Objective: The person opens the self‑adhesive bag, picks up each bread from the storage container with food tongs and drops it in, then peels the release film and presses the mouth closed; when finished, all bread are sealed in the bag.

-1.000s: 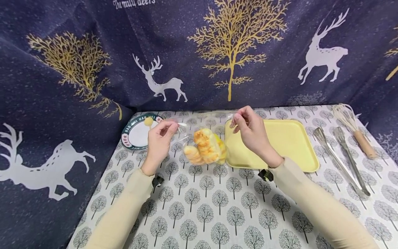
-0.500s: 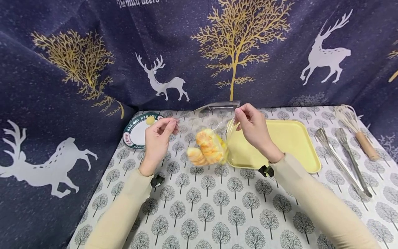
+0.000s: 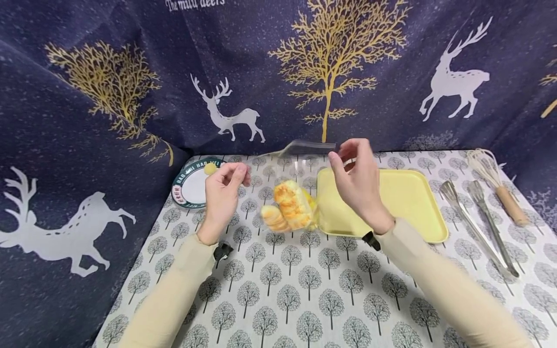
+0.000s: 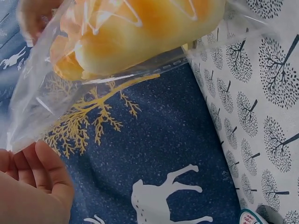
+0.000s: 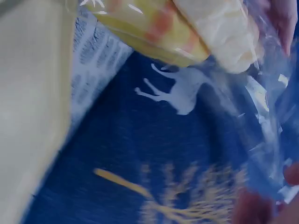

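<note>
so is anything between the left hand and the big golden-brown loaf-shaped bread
Yes, the clear thin plastic bag: the left hand pinches its edge, while the golden-brown loaf-shaped bread is inside, behind the plastic. Nothing else visible blocks the way.

Golden-and-cream bread (image 3: 292, 205), clear bag (image 4: 37, 107), pale-yellow tray (image 3: 402, 205), grey-tree-patterned white tablecloth (image 3: 298, 275), navy backdrop (image 3: 161, 29) with white deer (image 3: 460, 79) and gold trees (image 3: 327, 82)

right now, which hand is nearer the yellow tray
Right: in the head view, the right hand overlaps the left part of the yellow tray; the left hand is farther off, left of the bagged bread.
</note>
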`<state>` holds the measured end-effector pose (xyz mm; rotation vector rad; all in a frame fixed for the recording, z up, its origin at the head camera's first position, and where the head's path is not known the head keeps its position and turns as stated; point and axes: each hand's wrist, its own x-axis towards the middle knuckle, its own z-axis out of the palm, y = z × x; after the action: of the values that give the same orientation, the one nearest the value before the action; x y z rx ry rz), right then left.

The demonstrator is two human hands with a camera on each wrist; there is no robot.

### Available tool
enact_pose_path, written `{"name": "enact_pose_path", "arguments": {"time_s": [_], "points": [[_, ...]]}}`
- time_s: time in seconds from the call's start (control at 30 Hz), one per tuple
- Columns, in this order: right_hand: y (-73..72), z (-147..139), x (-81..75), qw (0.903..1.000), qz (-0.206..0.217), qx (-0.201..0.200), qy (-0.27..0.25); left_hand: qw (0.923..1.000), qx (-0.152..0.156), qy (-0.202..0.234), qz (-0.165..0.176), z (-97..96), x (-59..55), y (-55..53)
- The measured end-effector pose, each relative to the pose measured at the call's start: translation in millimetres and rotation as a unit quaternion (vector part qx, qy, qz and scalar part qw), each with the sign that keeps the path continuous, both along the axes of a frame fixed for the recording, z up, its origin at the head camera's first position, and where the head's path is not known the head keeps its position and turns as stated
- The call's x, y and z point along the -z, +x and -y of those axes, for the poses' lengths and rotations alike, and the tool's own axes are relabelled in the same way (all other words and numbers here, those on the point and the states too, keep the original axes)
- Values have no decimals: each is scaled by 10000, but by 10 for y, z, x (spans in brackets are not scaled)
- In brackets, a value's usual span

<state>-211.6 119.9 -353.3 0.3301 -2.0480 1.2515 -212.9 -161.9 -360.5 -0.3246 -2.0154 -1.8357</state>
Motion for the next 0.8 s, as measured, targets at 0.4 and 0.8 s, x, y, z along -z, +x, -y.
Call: {"name": "enact_pose_path", "arguments": {"time_s": [0.4,0.8], "points": [[250,550,-146,9534,-2378,-524,1780,9996,-129,-211,-156,-7,0,25],[168,892,-282,9401,-2178,-1037,2408,9985,50,-284,-472,-34,-44,112]]}}
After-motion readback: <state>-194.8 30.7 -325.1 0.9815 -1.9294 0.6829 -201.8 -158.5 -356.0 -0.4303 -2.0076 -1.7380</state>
